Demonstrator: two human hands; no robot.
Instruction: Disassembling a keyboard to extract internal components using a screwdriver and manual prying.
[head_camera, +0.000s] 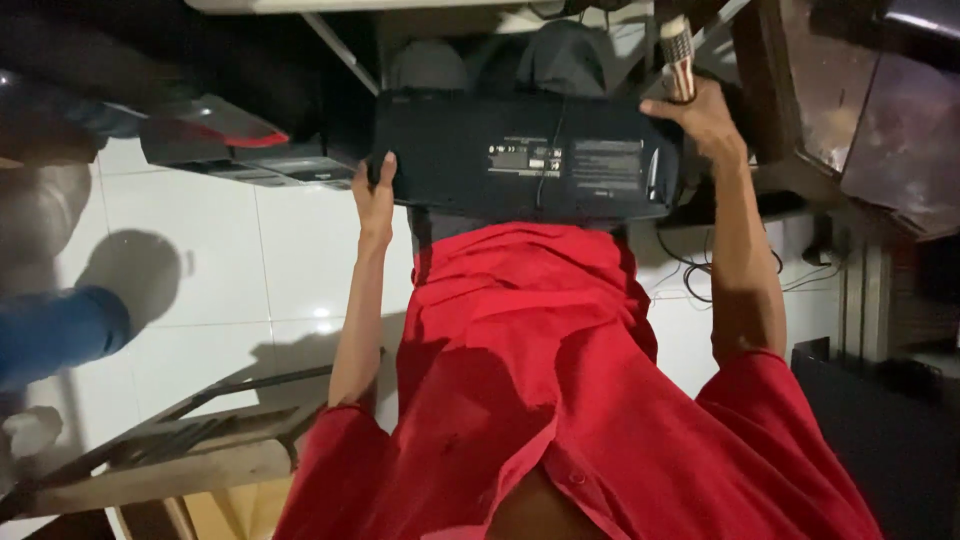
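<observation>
I hold a wide black electronic device (520, 160) in front of my red shirt (540, 370); the side turned toward me carries labels and a thin cable. My left hand (375, 192) grips its left end with the thumb on the edge. At the right end, my right hand (700, 115) grips the upper corner. A microphone (678, 48) with a metal mesh head sticks up by my right fingers; whether that hand holds it too is unclear.
White floor tiles (200, 260) lie below. A wooden frame (170, 450) sits at lower left, and another person's blue sleeve (55, 330) is at far left. Cables (700, 275) trail on the floor at right beside dark wooden furniture (870, 130). A grey and red object (230, 140) lies upper left.
</observation>
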